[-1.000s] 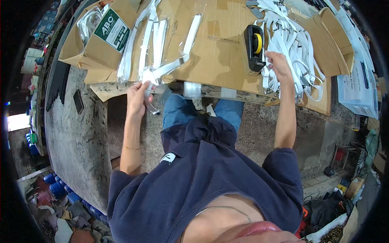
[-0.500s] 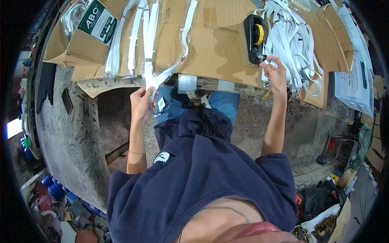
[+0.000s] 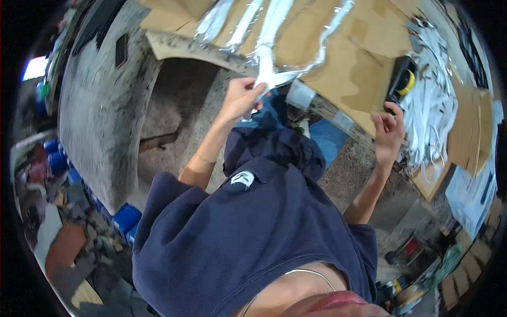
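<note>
My left hand [image 3: 244, 99] is closed on the lower end of a white webbing strap [image 3: 265, 66] at the table's front edge. The strap lies partly in clear plastic, and a second leg of it [image 3: 322, 45] runs off to the upper right. My right hand [image 3: 389, 132] is at the near end of a black tape dispenser [image 3: 400, 71] with a yellow roll core. Its fingers are curled, with the index fingertip close to the dispenser. Whatever thin thing they pinch is too blurred to make out. Right of the dispenser lies a tangled pile of white straps [image 3: 430, 100].
Cardboard [image 3: 343, 63] covers the tabletop. More bagged white straps [image 3: 216, 21] lie at the upper left. At the right stand an open cardboard box [image 3: 470, 124] and a clear plastic bin [image 3: 470, 195]. Small clear plastic pieces [image 3: 300, 95] hang at the table edge.
The whole view has swung, so the table now slants down to the right. My right hand has shifted slightly off the dispenser's end, its fingers more curled. My left hand still grips the strap.
</note>
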`<action>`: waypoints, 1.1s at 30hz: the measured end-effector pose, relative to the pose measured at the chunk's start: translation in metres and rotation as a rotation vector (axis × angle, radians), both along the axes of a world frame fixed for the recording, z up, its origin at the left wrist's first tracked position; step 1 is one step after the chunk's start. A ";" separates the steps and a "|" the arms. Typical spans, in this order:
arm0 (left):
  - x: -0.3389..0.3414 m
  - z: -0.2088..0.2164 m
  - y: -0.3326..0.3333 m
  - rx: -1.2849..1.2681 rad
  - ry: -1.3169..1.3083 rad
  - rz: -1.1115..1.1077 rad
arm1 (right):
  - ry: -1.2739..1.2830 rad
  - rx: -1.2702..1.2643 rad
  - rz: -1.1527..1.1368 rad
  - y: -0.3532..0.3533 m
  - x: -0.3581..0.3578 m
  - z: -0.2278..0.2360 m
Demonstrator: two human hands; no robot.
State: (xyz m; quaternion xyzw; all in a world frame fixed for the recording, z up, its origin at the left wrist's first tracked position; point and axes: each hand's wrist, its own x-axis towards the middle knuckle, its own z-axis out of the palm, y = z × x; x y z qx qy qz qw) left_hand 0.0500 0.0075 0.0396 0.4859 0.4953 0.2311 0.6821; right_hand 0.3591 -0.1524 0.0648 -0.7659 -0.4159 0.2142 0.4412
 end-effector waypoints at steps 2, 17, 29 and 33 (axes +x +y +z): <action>-0.001 0.001 -0.004 0.005 -0.020 0.017 | 0.099 0.020 0.193 0.033 -0.039 0.018; -0.001 0.006 -0.004 0.149 0.130 0.021 | 0.263 -0.189 0.724 0.150 -0.133 -0.004; 0.002 -0.003 -0.006 0.215 0.193 -0.006 | 0.020 -0.299 0.756 0.150 -0.136 0.005; 0.002 -0.002 -0.005 0.265 0.201 -0.034 | -0.060 -0.352 0.761 0.147 -0.138 0.016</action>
